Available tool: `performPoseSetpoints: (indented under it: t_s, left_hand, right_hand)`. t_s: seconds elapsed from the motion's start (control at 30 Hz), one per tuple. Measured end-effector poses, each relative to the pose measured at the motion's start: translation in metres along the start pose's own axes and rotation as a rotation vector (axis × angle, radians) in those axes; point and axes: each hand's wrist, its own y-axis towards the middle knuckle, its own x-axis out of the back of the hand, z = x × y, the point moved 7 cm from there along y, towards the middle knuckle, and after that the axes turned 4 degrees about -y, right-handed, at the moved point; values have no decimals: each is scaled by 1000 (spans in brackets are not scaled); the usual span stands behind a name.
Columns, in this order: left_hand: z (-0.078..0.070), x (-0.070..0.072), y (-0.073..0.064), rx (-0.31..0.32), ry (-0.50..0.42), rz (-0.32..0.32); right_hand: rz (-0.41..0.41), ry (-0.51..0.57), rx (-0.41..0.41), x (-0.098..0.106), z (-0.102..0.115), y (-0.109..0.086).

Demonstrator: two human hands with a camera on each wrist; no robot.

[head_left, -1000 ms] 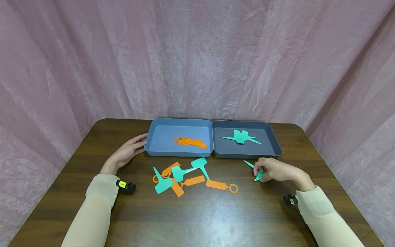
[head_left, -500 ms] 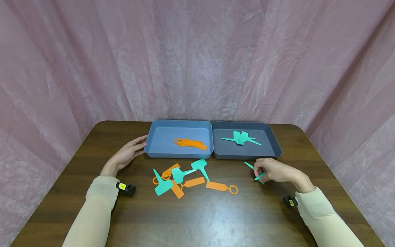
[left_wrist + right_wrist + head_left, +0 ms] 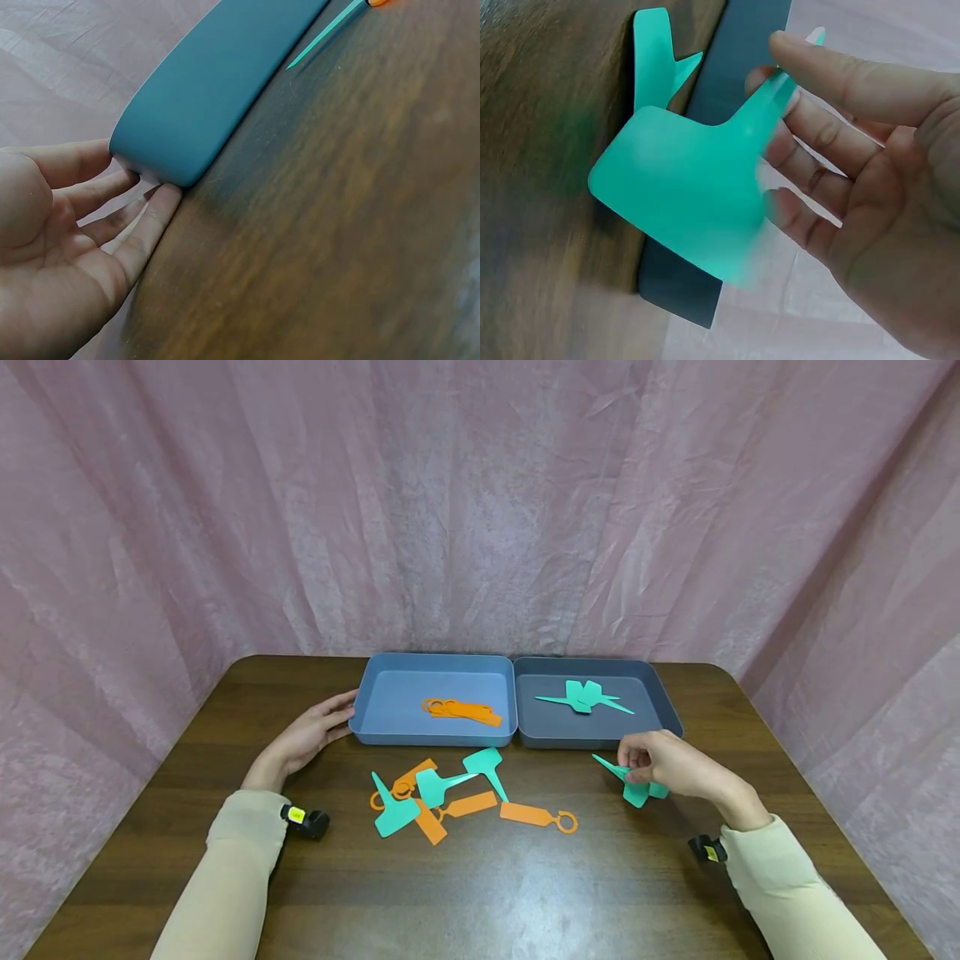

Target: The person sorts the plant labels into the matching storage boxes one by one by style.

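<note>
Just near of the dark tray point(image 3: 547, 728) at right, right hand point(image 3: 667, 764) pinches a green tag point(image 3: 682, 187) by its stem, a second green tag point(image 3: 636, 794) on the table point(image 3: 487, 893) beside it; left hand point(image 3: 309, 732), fingers fairly straight, touches the blue tray point(image 3: 386, 697) at its left end. Sorting looks part done: orange stack point(image 3: 468, 710) in blue, uncountable; probably three greens point(image 3: 576, 697) in dark. Loose at near left: four orange tags point(image 3: 527, 813), three green ones point(image 3: 397, 817).

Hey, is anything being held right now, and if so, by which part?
The right hand pinches a green tag by its narrow stem. The left hand only touches the blue tray at its end.
</note>
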Motion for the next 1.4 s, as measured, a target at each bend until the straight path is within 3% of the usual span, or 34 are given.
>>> performPoseSetpoints:
  t_s: [0.47,1.4]
  left_hand:
    - [-1,2,0,-4,4,-9]
    - [-2,-2,0,-2,-3,1]
  right_hand:
    - [-3,57,-11,8,-2,-2]
    - [-212,116,-59,25,-11,2]
